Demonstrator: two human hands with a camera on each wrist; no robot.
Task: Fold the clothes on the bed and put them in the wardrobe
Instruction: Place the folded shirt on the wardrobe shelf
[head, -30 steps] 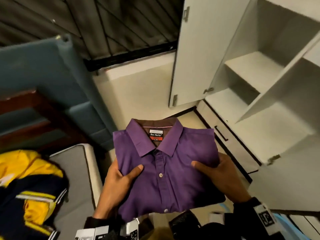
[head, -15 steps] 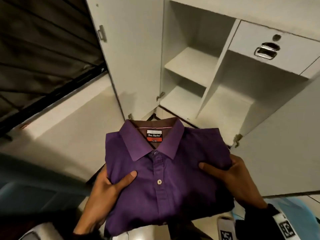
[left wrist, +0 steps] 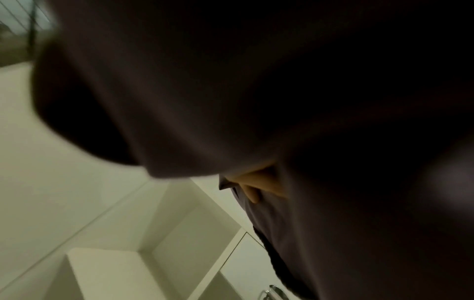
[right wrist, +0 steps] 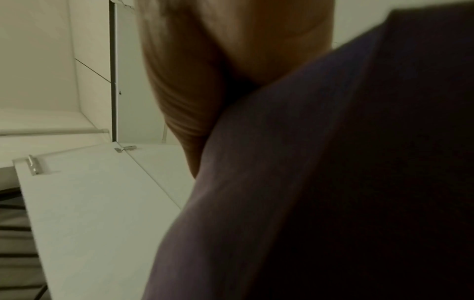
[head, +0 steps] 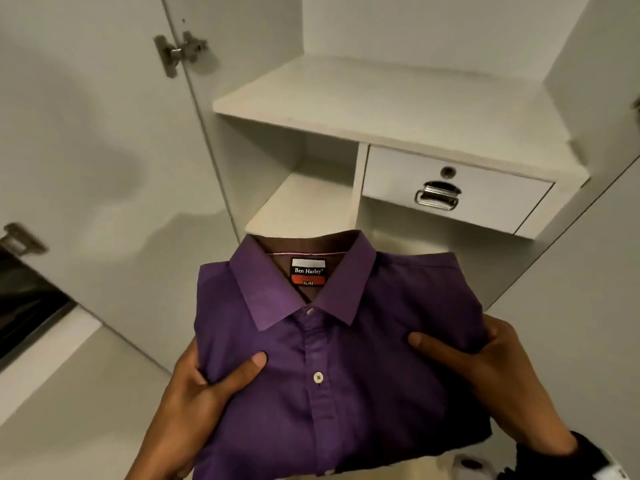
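Observation:
A folded purple shirt point(head: 346, 358) with a labelled collar is held flat in front of the open white wardrobe point(head: 381, 98). My left hand point(head: 204, 386) grips its left edge, thumb on top and fingers hidden beneath. My right hand point(head: 485, 368) grips the right edge the same way. The collar points at the wardrobe, below its wide shelf point(head: 398, 109). In both wrist views the shirt point(left wrist: 282, 101) point(right wrist: 333, 182) fills most of the picture as dark cloth, with a little of the right hand point(right wrist: 205, 71) showing.
Under the wide shelf hangs a small drawer point(head: 450, 192) with a metal handle, and a lower compartment point(head: 304, 202) lies left of it. The wardrobe's left door point(head: 104, 150) stands open, with hinges showing. A dark window edge point(head: 24, 306) is at far left.
I have turned from the bed to the wardrobe and come closer. The bed and the yellow garment have left the view. Both hands keep the same hold on the shirt, now raised toward the shelves.

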